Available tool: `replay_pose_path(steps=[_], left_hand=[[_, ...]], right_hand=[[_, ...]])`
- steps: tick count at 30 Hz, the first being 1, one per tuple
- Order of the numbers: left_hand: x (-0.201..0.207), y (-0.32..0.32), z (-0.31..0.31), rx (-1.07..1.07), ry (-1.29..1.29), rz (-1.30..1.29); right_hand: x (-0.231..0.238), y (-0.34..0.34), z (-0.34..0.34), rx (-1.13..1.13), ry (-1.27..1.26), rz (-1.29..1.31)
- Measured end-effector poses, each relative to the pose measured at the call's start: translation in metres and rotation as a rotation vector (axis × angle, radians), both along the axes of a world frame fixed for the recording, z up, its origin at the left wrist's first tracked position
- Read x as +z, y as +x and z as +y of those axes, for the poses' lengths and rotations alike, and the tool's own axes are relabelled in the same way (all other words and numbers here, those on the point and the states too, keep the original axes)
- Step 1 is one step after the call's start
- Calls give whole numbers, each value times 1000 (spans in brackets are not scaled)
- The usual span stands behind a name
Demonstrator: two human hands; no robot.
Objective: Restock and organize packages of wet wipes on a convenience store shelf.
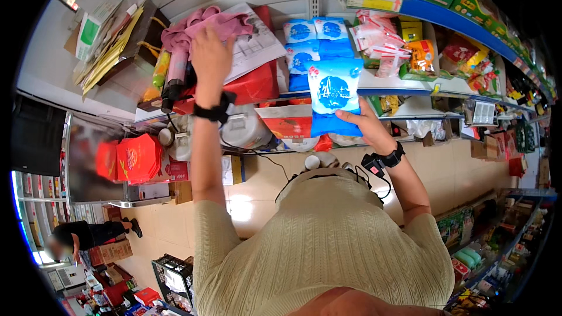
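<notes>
My right hand [364, 122] grips a blue-and-white plastic packet [335, 90] by its lower right corner, thumb on the front. The packet is held upright in front of the shelf, with several matching packets [302, 58] behind it. At the left, my left hand [212, 55] is on a crumpled pink cloth [186, 30], its fingers closed into the folds; the fingertips are partly hidden. Under the cloth and hand lie a printed paper sheet [257, 50] and a red bag or package [266, 83].
Left of the cloth stand bottles [159, 70] and a box of papers [120, 52]. Small snack packets [383, 41] fill the shelf to the right. Lidded containers [246, 129] and red packages [139, 159] sit lower down. A person [88, 237] is far off at the lower left.
</notes>
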State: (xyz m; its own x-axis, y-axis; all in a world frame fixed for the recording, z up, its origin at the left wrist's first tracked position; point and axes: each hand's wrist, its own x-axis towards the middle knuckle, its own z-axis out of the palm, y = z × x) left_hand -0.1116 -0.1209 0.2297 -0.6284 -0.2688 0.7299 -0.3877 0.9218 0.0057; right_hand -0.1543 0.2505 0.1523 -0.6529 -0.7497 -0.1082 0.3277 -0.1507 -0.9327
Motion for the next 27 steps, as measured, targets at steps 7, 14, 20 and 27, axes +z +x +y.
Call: replay_pose_path(steps=[7, 14, 20, 27], left_hand=[[-40, -37, -99, 62, 56, -314], [-30, -11, -115, -70, 176, -149], [-1, 10, -65, -28, 346, -218], [8, 36, 49, -413, 129, 136]], right_hand=[[-15, -13, 21, -61, 78, 22], [-17, -27, 40, -169, 79, -54], [-7, -66, 20, -189, -18, -47], [-4, -184, -58, -112, -25, 93]])
